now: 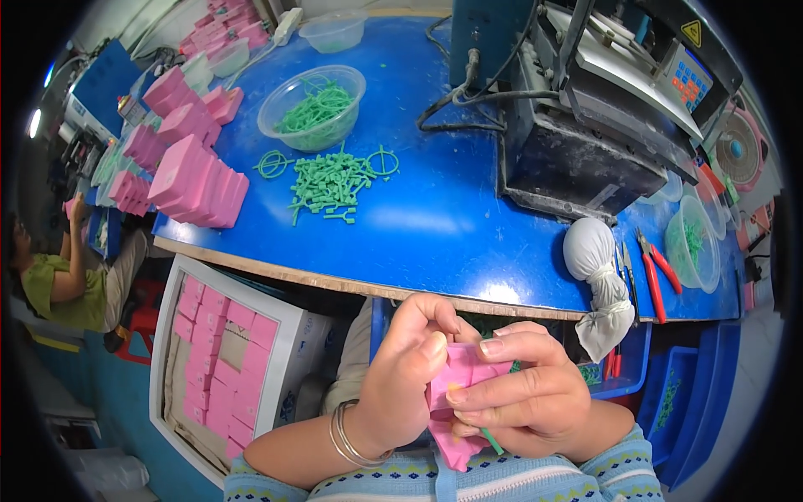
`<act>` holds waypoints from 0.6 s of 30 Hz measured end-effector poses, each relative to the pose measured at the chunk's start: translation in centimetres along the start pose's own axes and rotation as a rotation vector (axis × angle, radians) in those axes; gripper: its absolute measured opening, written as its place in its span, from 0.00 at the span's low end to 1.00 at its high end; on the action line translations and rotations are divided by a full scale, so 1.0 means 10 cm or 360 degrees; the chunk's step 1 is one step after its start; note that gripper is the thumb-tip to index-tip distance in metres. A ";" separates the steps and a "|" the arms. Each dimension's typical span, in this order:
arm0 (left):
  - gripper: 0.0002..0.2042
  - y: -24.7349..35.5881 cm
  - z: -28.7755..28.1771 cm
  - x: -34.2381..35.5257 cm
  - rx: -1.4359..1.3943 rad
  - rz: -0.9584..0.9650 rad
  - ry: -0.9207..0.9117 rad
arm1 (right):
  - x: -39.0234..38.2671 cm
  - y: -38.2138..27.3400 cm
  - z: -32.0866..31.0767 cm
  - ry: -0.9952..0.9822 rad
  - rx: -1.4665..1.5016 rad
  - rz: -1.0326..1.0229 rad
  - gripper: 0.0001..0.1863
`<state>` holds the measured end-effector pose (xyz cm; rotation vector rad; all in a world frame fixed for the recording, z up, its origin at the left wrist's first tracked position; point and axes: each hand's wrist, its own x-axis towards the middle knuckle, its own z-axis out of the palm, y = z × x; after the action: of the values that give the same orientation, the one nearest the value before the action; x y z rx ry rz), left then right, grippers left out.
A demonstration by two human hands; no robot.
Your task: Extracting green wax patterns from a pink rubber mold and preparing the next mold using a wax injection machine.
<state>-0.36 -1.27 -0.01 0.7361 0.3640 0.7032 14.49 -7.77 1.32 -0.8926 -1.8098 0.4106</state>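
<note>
Close to my body, below the table edge, a soft pink block that looks like a rubber mould [464, 361] is held between both hands. My left hand [400, 381] grips its left side, with thumb and bent fingers pressed on it. My right hand [535, 389] closes on its right side, fingers laid across the front. A thin green stem [493, 442] pokes out below the right fingers. Part of the mould hangs lower, and much of it is hidden by my fingers. On the table ahead lies a pile of small green branched pieces [328, 182].
A clear bowl [351, 125] holds green pieces. Stacked pink blocks [194, 186] stand left, above a white box [288, 335] of pink blocks. At right are a machine [577, 151], a white cloth pouch [588, 251] and red-handled pliers [652, 276]. A person [75, 284] sits far left.
</note>
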 end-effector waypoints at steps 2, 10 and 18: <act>0.13 -0.02 -0.01 0.00 0.0007 0.0018 -0.0012 | -0.01 0.00 0.01 0.0002 0.0033 0.0011 0.12; 0.14 -0.04 -0.03 -0.03 0.0103 0.0090 -0.0063 | -0.04 -0.02 0.02 0.0053 0.0111 0.0005 0.12; 0.17 -0.05 -0.22 0.00 0.0070 -0.0066 0.0231 | -0.08 -0.06 -0.15 0.0526 0.0262 -0.0108 0.15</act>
<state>-1.31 -0.42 -1.93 0.7190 0.5270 0.7132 15.77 -8.97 1.81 -0.7348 -1.4765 0.3411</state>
